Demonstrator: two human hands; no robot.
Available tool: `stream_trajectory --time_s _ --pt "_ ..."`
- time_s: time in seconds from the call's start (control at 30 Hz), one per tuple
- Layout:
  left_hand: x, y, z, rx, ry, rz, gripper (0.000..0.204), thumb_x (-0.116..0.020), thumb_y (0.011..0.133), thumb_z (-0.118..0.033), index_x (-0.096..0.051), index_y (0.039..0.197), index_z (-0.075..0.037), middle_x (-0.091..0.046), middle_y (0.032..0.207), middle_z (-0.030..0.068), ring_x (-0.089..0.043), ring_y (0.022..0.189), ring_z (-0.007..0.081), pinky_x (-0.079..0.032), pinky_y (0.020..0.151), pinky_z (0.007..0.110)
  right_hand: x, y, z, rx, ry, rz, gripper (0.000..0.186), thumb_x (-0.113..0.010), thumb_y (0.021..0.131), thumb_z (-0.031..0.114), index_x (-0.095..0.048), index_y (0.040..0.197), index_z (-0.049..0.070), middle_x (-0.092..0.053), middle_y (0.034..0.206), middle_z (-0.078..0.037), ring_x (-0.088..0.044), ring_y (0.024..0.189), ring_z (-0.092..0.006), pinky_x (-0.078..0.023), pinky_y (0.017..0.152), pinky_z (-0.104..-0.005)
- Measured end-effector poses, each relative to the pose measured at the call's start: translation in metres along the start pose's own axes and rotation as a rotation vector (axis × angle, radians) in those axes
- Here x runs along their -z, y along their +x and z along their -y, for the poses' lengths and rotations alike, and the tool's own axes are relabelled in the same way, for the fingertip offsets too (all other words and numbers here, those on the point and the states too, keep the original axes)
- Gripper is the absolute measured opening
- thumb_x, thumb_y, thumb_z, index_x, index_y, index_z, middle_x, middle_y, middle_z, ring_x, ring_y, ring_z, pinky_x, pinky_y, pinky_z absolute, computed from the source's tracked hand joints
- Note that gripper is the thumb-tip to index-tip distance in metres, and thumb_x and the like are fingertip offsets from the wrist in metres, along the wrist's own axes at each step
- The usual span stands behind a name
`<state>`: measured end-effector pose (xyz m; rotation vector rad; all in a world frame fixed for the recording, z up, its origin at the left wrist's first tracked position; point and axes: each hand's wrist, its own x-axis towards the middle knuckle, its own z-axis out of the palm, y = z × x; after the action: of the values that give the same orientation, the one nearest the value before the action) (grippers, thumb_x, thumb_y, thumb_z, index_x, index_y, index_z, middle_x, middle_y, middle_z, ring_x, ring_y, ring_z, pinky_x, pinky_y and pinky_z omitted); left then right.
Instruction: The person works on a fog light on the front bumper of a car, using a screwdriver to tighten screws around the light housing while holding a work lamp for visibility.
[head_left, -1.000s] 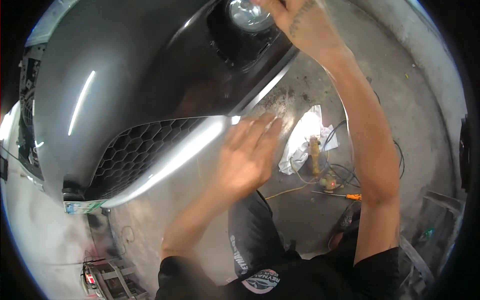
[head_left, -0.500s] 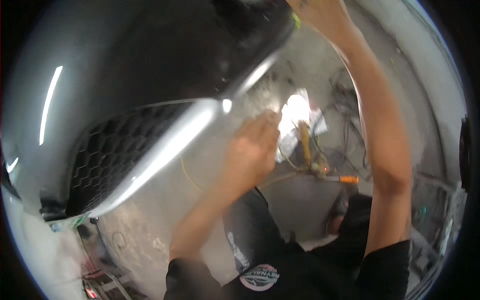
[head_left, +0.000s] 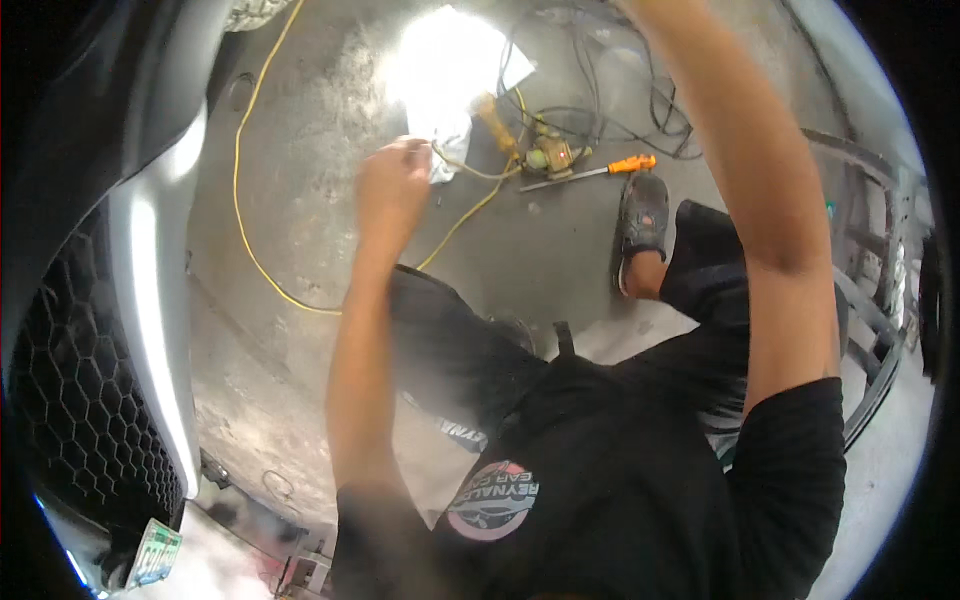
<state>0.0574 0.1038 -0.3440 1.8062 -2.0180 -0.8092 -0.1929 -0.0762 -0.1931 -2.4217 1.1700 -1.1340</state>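
Observation:
My left hand is raised over the floor with its fingers curled together. It is slightly blurred, and I cannot make out what it holds, if anything. Below it in the picture's depth lies a crumpled white sheet, glaring brightly at its upper part. My right forearm stretches up and forward, and its hand is cut off at the top edge, so its fingers are hidden. Right of the sheet sits a yellowish lamp or power tool with a cord. An orange-handled screwdriver lies beside it.
A dark car body with a honeycomb grille and a shiny trim edge fills the left side. A yellow cord loops over the concrete floor. Dark cables lie tangled farther off. A metal frame stands at the right.
My view has swung so the car front sits farther left and more floor shows. My left hand is now clear of the car edge; my right hand has mostly left the top of view.

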Motion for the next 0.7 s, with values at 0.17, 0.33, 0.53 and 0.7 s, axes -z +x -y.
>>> stream_trajectory --time_s 0.17,0.33,0.53,0.7 --pt "-0.137 -0.006 -0.026 0.077 0.074 0.326 0.025 -0.065 0.093 -0.022 -0.075 0.104 -0.002 -0.073 0.102 0.0255 -0.07 0.098 0.0439 -0.054 0.087 0.051 -0.072 -0.338 -0.151 -0.152 -0.404 0.945 0.013 -0.068 0.081 0.015 -0.068 0.083 0.003 -0.071 0.082 -0.017 -0.071 0.079 -0.0371 -0.056 0.065 -0.0499" --pt "-0.176 -0.009 0.054 0.398 0.14 0.213 0.024 -0.066 0.092 -0.019 -0.073 0.1 0.002 -0.071 0.102 0.0298 -0.068 0.099 0.048 -0.055 0.088 0.052 -0.083 -0.407 -0.098 -0.359 -0.559 1.095 0.014 -0.062 0.088 0.013 -0.071 0.096 0.006 -0.072 0.104 -0.018 -0.073 0.092 -0.0343 -0.06 0.071 -0.0455" --pt "-0.186 -0.051 0.14 0.432 0.158 -0.029 0.046 -0.066 0.095 -0.016 -0.047 0.135 -0.001 -0.059 0.127 0.0319 -0.061 0.116 0.0479 -0.05 0.097 0.054 -0.099 -0.424 -0.108 -0.235 -0.565 1.099 0.017 -0.062 0.089 0.015 -0.07 0.103 0.008 -0.066 0.11 -0.016 -0.064 0.11 -0.0339 -0.053 0.09 -0.0458" --pt "-0.226 -0.044 0.14 0.401 0.141 0.131 0.02 -0.06 0.093 -0.009 -0.069 0.108 0.0 -0.071 0.103 0.0304 -0.068 0.099 0.0501 -0.054 0.086 0.06 -0.036 -0.399 -0.113 -0.104 -0.485 1.227 0.018 -0.069 0.081 0.023 -0.075 0.097 0.016 -0.069 0.101 -0.01 -0.066 0.105 -0.0297 -0.053 0.082 -0.0459"
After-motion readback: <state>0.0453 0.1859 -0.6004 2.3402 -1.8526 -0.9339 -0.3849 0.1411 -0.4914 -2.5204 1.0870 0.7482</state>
